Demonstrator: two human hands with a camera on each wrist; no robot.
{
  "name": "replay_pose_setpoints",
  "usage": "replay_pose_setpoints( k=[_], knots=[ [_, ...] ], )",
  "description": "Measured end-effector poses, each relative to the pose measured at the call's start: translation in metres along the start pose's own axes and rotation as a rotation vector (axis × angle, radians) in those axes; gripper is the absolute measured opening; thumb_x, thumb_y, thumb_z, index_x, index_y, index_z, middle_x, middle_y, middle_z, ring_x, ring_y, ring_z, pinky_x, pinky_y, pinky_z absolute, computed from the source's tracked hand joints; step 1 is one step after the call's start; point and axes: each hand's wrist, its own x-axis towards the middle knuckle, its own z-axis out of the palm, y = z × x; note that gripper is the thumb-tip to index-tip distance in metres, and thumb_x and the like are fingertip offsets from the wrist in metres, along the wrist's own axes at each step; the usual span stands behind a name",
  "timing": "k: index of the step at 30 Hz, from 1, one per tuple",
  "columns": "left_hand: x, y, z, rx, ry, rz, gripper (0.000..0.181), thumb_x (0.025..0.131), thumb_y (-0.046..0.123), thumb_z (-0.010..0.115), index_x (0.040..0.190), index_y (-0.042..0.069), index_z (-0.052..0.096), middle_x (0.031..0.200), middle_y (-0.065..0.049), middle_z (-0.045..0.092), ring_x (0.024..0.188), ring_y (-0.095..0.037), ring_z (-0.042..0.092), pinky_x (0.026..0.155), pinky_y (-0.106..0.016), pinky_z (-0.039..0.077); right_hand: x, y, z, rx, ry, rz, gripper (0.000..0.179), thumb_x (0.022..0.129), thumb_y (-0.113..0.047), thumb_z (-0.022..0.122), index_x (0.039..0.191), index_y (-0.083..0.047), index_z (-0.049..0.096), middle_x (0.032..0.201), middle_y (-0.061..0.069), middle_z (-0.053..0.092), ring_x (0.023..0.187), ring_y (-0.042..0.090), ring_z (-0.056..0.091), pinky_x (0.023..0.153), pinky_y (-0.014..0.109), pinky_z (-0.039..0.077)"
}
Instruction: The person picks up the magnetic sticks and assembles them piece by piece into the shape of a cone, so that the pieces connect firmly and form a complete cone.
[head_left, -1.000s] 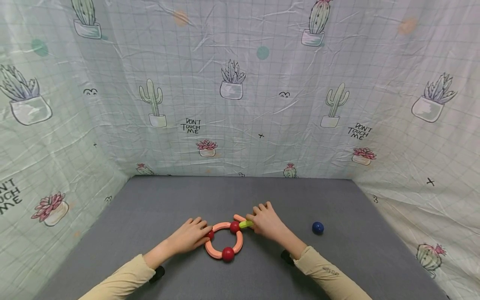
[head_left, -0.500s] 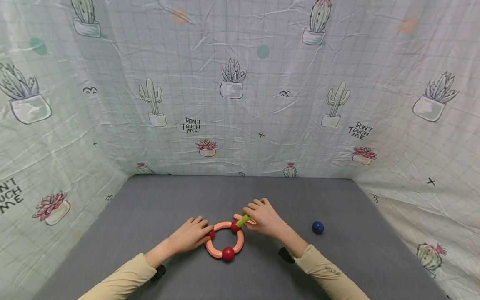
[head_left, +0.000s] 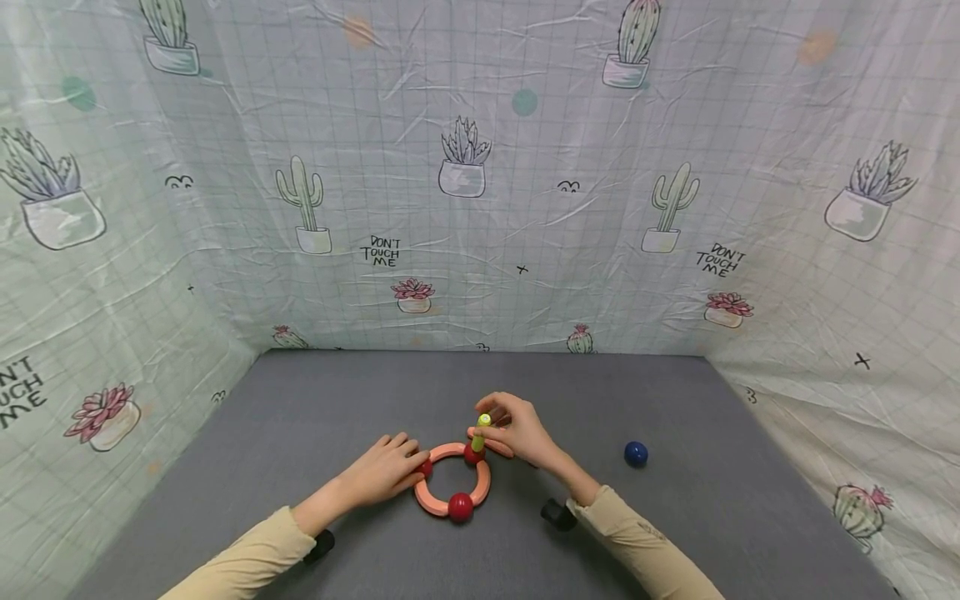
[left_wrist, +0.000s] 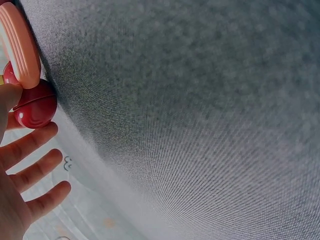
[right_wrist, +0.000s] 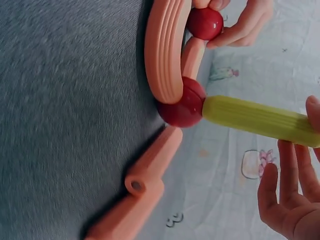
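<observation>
A ring of curved orange rods [head_left: 431, 505] joined by red balls lies on the grey table. My left hand [head_left: 381, 472] pinches the ring's left red ball [left_wrist: 37, 107] between thumb and index finger; its other fingers are spread apart in the left wrist view. At the ring's back right, a yellow-green rod [right_wrist: 257, 117] stands nearly upright with its lower end on a red ball [right_wrist: 186, 107]. My right hand [head_left: 521, 429] pinches this rod near its upper end with thumb and fingers. The front red ball [head_left: 461, 507] is untouched.
Loose orange rods [right_wrist: 152, 157] lie just behind and right of the ring, partly hidden by my right hand in the head view. A blue ball [head_left: 636, 454] rests farther right on the table [head_left: 360, 383]. Cactus-printed cloth [head_left: 465, 250] hangs around the back and sides.
The yellow-green rod has swung from lying low toward the right to nearly upright on the red ball. My right hand turned and rose with it; the ring shifted slightly right.
</observation>
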Motion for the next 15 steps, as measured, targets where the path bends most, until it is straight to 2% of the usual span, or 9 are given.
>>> replay_pose_setpoints(
  k=[6, 11, 15],
  knots=[
    [0.001, 0.000, -0.001, -0.017, -0.011, -0.005, 0.016, 0.087, 0.031, 0.055, 0.097, 0.019, 0.059, 0.085, 0.004, 0.054, 0.078, -0.012, 0.044, 0.066, -0.029, 0.035, 0.004, 0.008, 0.004, 0.187, 0.026, 0.113, 0.026, 0.076, -0.023, 0.069, 0.098, -0.014, 0.058, 0.094, 0.007, 0.062, 0.084, 0.019, 0.061, 0.073, 0.030, 0.048],
    [0.002, 0.001, -0.001, -0.036, -0.012, 0.001, 0.021, 0.086, 0.031, 0.056, 0.102, 0.017, 0.060, 0.086, 0.003, 0.054, 0.079, -0.013, 0.044, 0.067, -0.030, 0.036, 0.008, 0.015, 0.006, 0.277, 0.018, 0.127, 0.025, 0.079, -0.022, 0.065, 0.101, -0.011, 0.059, 0.099, 0.011, 0.062, 0.089, 0.025, 0.061, 0.077, 0.036, 0.049],
    [0.001, 0.001, -0.004, -0.061, -0.033, 0.010, 0.026, 0.086, 0.033, 0.056, 0.108, 0.020, 0.060, 0.085, 0.004, 0.054, 0.077, -0.012, 0.044, 0.065, -0.028, 0.035, 0.012, 0.018, 0.006, 0.354, -0.022, 0.134, 0.026, 0.083, -0.017, 0.061, 0.106, -0.005, 0.058, 0.103, 0.018, 0.060, 0.090, 0.031, 0.061, 0.078, 0.042, 0.050]
  ],
)
